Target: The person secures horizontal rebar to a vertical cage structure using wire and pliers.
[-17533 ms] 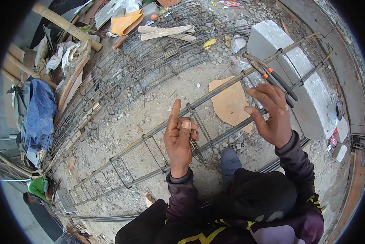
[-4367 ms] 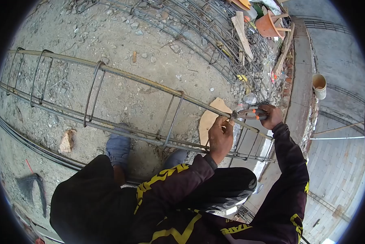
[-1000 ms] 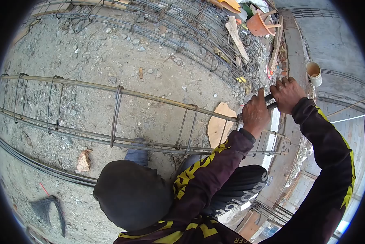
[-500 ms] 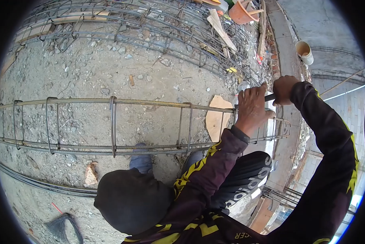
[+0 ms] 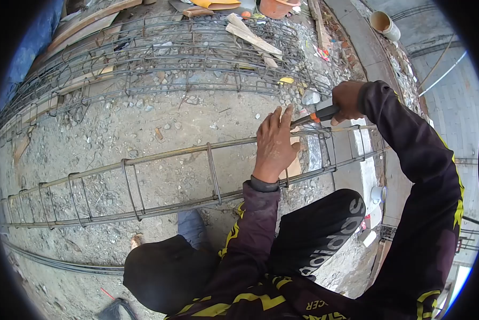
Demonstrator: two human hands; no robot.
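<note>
A long rebar cage (image 5: 164, 178) with rectangular stirrups runs across in front of me, raised off the gravel. My left hand (image 5: 274, 143) rests on its upper bar, fingers wrapped over the rod next to a stirrup. My right hand (image 5: 347, 100) is shut on the orange-and-black handles of pliers (image 5: 315, 116), whose jaws reach the upper bar just beside my left fingers. A piece of cardboard lies on the ground under my left hand, mostly hidden.
Several more rebar cages (image 5: 159, 58) lie on the gravel beyond, with wooden planks (image 5: 252, 34) across them. A white concrete block (image 5: 364, 176) supports the cage's right end. Loose rebar rods (image 5: 58, 261) lie at lower left. A bucket (image 5: 382, 22) stands at top right.
My view has swung, so the cage now slopes up to the right. My left hand has loosened on the upper bar, and the pliers' orange handles now show in my right hand.
</note>
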